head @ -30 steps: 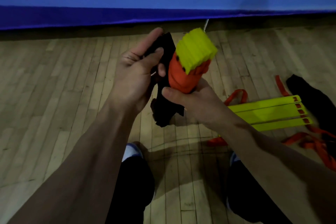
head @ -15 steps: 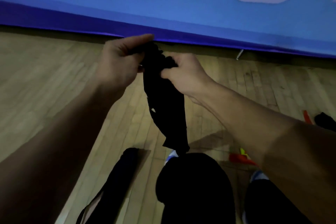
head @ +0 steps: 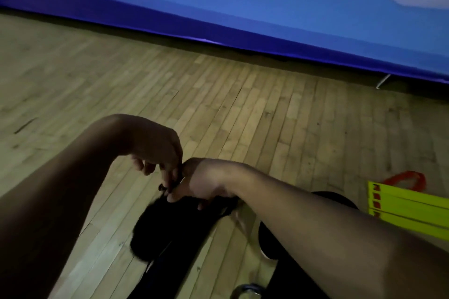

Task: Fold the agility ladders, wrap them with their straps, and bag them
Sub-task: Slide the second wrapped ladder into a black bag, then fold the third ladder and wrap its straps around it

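Observation:
A black bag (head: 170, 223) lies low over the wood floor, in front of my knees. My left hand (head: 158, 153) pinches a thin black cord at the bag's mouth with its fingertips. Beside it, touching, my right hand (head: 204, 182) grips the gathered top of the bag. No ladder bundle shows; the dark cloth hides whatever is inside. Another ladder with yellow rungs (head: 408, 209) and an orange strap (head: 405, 178) lies flat on the floor at the right edge.
A blue padded wall mat (head: 267, 14) with white lettering runs along the far side. My dark-clothed knee (head: 274, 233) and a shoe (head: 247, 291) sit under my right arm. A long black item (head: 158, 272) lies on the floor below the bag.
The yellow and orange bundle seen a second ago is out of sight. Both hands have dropped from chest height to near the floor with the bag; the view has swung left.

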`<state>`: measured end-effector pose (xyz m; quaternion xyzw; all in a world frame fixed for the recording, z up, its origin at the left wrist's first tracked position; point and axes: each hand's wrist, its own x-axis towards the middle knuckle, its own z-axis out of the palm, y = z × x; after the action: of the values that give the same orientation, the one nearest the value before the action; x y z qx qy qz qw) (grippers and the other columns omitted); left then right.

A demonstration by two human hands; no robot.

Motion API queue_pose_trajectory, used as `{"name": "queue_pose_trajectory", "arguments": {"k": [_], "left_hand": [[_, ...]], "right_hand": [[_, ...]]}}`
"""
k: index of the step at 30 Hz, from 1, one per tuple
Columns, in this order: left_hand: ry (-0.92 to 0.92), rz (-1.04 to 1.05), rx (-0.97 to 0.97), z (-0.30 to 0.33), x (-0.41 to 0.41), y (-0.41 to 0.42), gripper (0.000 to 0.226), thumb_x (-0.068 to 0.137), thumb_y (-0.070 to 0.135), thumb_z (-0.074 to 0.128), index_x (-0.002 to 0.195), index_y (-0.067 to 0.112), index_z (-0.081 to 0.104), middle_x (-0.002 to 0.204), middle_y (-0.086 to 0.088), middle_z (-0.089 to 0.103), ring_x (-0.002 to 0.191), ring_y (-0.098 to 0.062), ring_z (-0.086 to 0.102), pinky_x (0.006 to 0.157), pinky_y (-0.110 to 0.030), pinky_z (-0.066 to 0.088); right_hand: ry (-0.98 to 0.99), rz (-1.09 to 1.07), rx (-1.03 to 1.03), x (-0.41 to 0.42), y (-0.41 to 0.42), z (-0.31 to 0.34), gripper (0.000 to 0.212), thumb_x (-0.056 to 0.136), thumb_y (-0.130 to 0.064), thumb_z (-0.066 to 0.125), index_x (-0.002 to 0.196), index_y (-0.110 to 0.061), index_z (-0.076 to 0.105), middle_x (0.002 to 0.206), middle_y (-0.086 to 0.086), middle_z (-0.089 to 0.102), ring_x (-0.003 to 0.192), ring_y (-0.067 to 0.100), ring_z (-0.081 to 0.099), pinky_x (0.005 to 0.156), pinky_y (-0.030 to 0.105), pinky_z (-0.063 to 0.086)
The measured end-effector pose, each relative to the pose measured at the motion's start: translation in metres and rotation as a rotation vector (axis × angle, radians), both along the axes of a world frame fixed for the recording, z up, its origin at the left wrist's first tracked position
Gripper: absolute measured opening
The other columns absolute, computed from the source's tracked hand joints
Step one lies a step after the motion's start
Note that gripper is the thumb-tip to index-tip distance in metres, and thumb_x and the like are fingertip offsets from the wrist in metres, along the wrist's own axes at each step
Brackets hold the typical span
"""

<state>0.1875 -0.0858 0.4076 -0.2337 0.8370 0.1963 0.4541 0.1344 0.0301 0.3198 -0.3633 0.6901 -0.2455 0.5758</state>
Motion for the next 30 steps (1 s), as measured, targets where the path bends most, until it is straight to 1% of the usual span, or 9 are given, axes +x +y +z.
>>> {"name": "queue_pose_trajectory", "arguments": {"k": [2, 5, 11, 17, 22, 24, 26, 28, 30], "left_hand": [[0.066, 0.002, -0.012, 0.000, -0.004, 0.002, 0.021, 0.097, 0.017, 0.051, 0.098, 0.025, 0.071, 0.093, 0.009, 0.075, 0.066, -0.009, 0.060, 0.062, -0.022, 0.045], [0.297, 0.060, -0.033, -0.004, -0.032, 0.017, 0.019, 0.098, 0.017, 0.051, 0.109, 0.028, 0.062, 0.100, 0.007, 0.072, 0.080, -0.011, 0.066, 0.063, -0.023, 0.048], [0.513, 0.007, 0.089, -0.020, -0.128, 0.105, 0.028, 0.099, 0.014, 0.051, 0.124, 0.025, 0.056, 0.102, 0.004, 0.070, 0.085, -0.014, 0.067, 0.064, -0.024, 0.049], [0.447, -0.328, 0.218, -0.086, -0.252, 0.265, 0.029, 0.096, 0.024, 0.056, 0.125, 0.026, 0.058, 0.102, 0.006, 0.068, 0.083, -0.010, 0.067, 0.069, -0.025, 0.052], [0.394, -0.538, 0.222, -0.173, -0.334, 0.379, 0.030, 0.095, 0.026, 0.056, 0.125, 0.026, 0.059, 0.121, 0.002, 0.063, 0.104, -0.014, 0.059, 0.081, -0.024, 0.045], [0.388, -0.571, 0.206, -0.209, -0.358, 0.406, 0.032, 0.093, 0.025, 0.057, 0.125, 0.025, 0.059, 0.122, 0.000, 0.063, 0.107, -0.016, 0.058, 0.084, -0.024, 0.046], [0.369, -0.616, 0.185, -0.258, -0.391, 0.433, 0.036, 0.091, 0.025, 0.057, 0.127, 0.024, 0.058, 0.125, -0.003, 0.063, 0.111, -0.020, 0.059, 0.088, -0.026, 0.047], [0.341, -0.639, 0.178, -0.299, -0.414, 0.447, 0.042, 0.090, 0.025, 0.058, 0.131, 0.020, 0.055, 0.128, -0.006, 0.062, 0.113, -0.022, 0.059, 0.088, -0.027, 0.047], [0.299, -0.681, 0.151, -0.355, -0.444, 0.466, 0.049, 0.089, 0.025, 0.059, 0.137, 0.017, 0.050, 0.133, -0.010, 0.060, 0.119, -0.025, 0.057, 0.091, -0.029, 0.047]], "right_hand": [[-0.098, -0.045, 0.000, -0.008, 0.003, 0.003, 0.022, 0.092, -0.021, 0.068, 0.113, -0.014, 0.063, 0.111, 0.009, 0.068, 0.101, 0.025, 0.068, 0.077, 0.037, 0.056], [-0.040, -0.310, -0.089, -0.047, 0.025, 0.013, 0.019, 0.095, -0.024, 0.063, 0.110, -0.012, 0.065, 0.100, 0.006, 0.067, 0.082, 0.019, 0.068, 0.062, 0.030, 0.056], [-0.088, -0.963, -0.212, -0.136, 0.125, 0.020, 0.020, 0.100, -0.022, 0.054, 0.111, -0.008, 0.064, 0.101, 0.012, 0.070, 0.080, 0.025, 0.072, 0.066, 0.032, 0.059], [-0.233, -1.614, -0.153, -0.214, 0.286, -0.051, 0.019, 0.098, -0.018, 0.054, 0.106, -0.003, 0.061, 0.083, 0.011, 0.064, 0.065, 0.023, 0.064, 0.054, 0.028, 0.052], [-0.248, -2.008, -0.014, -0.261, 0.394, -0.144, 0.017, 0.094, -0.012, 0.053, 0.081, -0.003, 0.056, 0.071, 0.012, 0.058, 0.058, 0.025, 0.057, 0.054, 0.030, 0.048], [-0.284, -2.020, 0.030, -0.274, 0.419, -0.174, 0.009, 0.095, -0.013, 0.055, 0.088, -0.008, 0.058, 0.073, 0.009, 0.057, 0.061, 0.024, 0.056, 0.050, 0.026, 0.049], [-0.325, -2.071, 0.047, -0.297, 0.443, -0.220, 0.013, 0.095, -0.012, 0.056, 0.104, -0.006, 0.063, 0.086, 0.012, 0.065, 0.077, 0.026, 0.065, 0.050, 0.021, 0.051], [-0.419, -2.197, 0.094, -0.317, 0.457, -0.257, 0.019, 0.097, -0.011, 0.054, 0.114, -0.008, 0.061, 0.112, 0.017, 0.068, 0.107, 0.033, 0.065, 0.074, 0.028, 0.054], [-0.372, -2.147, 0.247, -0.334, 0.469, -0.311, 0.023, 0.098, -0.012, 0.052, 0.120, -0.007, 0.057, 0.123, 0.019, 0.065, 0.117, 0.036, 0.061, 0.082, 0.033, 0.052]]}}
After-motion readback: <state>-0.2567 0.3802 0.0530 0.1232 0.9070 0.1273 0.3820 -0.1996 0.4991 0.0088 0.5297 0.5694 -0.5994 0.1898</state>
